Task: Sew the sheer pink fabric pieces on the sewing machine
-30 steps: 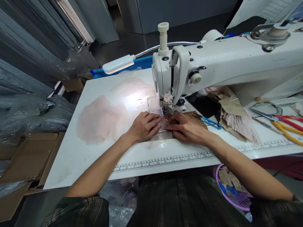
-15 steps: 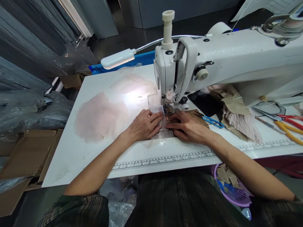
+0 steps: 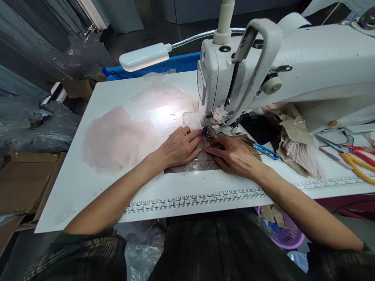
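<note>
At the sewing machine (image 3: 215,78), a thin see-through piece of fabric (image 3: 202,164) lies on the bed in front of the presser foot (image 3: 209,132). My left hand (image 3: 180,147) lies on its left side, with the fingers stretched out flat toward the needle area. From the right, my right hand (image 3: 236,156) rests on the same piece, its index finger extended and its other fingers slightly bent. The two hands' fingertips nearly meet just in front of the foot. Soft pale pink tulle (image 3: 117,140) is spread on the white table to the left.
Blue thread snips (image 3: 266,151) lie right of my right hand. Beyond are beige and pink fabric scraps (image 3: 301,150) and yellow-handled scissors (image 3: 357,166). A printed ruler (image 3: 193,201) runs along the table's front edge. Below hangs or stands a purple basket (image 3: 288,234); a lamp (image 3: 145,56) is behind.
The view has shifted closer to the machine head. My left hand's fingertips sit slightly farther forward, near the foot, while both hands stay on the thin fabric.
</note>
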`<state>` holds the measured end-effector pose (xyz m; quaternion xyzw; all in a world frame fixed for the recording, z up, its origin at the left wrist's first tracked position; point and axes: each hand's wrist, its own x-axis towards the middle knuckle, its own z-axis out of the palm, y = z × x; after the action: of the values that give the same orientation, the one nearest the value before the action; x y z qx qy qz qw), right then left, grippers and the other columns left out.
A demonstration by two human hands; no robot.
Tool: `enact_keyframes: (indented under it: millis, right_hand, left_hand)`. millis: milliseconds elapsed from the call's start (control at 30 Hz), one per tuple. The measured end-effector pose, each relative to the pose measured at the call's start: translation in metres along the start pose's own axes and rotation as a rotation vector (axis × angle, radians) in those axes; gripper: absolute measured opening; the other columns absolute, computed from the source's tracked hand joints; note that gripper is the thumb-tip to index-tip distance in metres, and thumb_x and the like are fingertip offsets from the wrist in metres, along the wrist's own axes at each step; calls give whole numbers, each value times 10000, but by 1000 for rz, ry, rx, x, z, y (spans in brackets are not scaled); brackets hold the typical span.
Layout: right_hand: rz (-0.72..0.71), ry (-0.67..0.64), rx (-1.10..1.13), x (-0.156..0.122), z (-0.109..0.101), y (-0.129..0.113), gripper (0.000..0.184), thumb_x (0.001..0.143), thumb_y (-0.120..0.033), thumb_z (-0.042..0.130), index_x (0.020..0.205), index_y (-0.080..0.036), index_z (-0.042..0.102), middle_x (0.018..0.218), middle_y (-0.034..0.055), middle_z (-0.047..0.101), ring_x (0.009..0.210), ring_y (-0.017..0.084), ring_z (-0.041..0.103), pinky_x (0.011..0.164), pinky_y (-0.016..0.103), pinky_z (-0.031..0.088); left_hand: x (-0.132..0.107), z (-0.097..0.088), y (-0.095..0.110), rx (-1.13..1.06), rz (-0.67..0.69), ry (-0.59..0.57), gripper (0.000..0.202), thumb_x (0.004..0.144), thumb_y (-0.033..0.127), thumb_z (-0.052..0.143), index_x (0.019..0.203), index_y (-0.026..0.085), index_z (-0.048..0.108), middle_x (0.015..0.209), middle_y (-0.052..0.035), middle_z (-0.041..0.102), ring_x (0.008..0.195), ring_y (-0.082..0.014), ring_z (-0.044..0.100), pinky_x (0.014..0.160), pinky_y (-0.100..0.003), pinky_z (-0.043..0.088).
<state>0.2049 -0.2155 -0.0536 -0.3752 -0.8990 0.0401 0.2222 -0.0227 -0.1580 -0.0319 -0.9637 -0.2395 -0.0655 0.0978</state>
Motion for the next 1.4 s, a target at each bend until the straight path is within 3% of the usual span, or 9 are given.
enact_keyframes:
  millis: [500,1400]
  right_hand:
    - [75,-31,11,0,0,-2,303,924,-165,489,1181,-189,648,1120,149,564,1009,268,524,835,423,490]
    - [116,-31,0,0,1,-7,308,926,-147,492,1192,-189,643,1112,149,573,1033,278,519,861,442,483]
  left_hand:
    - [-4,5,2,-114,-76,46,417,955,404,454,1253,135,567,1391,-111,535,975,-263,517,810,-420,401]
    - [-1,4,3,-18,-42,28,435,963,398,421,1252,115,579,1400,-137,522,983,-292,541,794,-464,404]
